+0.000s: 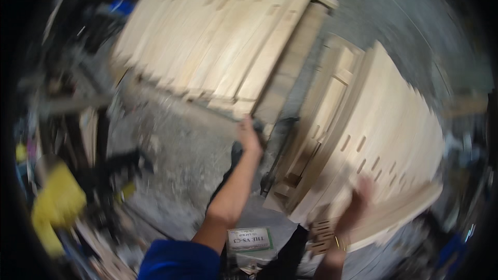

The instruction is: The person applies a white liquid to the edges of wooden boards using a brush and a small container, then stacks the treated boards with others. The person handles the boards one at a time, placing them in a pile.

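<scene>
My left hand [250, 136] reaches to the near end of a pale wooden board [264, 67], the outermost of a wide row at the upper left. The fingertips meet the board's end corner; blur hides whether they grip it. My right hand [357, 202], also blurred, is over the near part of a second stack of pale boards [394, 119] at the right. Its fingers point away from me, stretched out, and nothing shows in them. Slots are cut into the boards of both stacks. Whether the right hand touches the wood I cannot tell.
A printed card [250, 239] with a green edge lies low in the middle, near my legs. Between the stacks runs a dark gap beside a wooden support [290, 67]. Grey concrete floor [171, 140] shows at the left, with a blurred yellow thing [59, 202] beyond.
</scene>
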The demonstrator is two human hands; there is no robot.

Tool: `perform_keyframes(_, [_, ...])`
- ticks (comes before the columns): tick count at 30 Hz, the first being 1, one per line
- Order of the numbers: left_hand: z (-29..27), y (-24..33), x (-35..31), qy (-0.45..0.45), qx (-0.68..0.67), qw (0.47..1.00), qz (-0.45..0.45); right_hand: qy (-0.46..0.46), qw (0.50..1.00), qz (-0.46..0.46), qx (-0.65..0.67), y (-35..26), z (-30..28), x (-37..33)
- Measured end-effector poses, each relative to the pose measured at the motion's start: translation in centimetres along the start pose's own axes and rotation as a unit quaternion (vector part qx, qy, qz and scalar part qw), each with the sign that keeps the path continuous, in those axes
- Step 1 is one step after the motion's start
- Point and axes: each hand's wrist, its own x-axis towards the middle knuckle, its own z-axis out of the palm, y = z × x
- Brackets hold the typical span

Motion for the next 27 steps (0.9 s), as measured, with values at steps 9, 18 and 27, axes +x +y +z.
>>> perform_keyframes(9, [-5.2, 1.4, 5.4, -0.048, 0.196, 0.979, 0.0, -0.206, 0.948, 0.241, 0.038, 15.6, 33.6, 6.5])
perform_keyframes(18, [-6.3, 6.2, 10.8, -0.179, 0.272, 0.945, -0.024, -0.242, 0.922, 0.293, 0.07, 17.5, 38.1, 7.8])
perform_keyframes(27, [-3.7, 10.6, 7.4, -0.206, 0.272, 0.931, -0.13, -0.238, 0.941, 0.239, 0.003, 14.6, 39.6, 9.7])
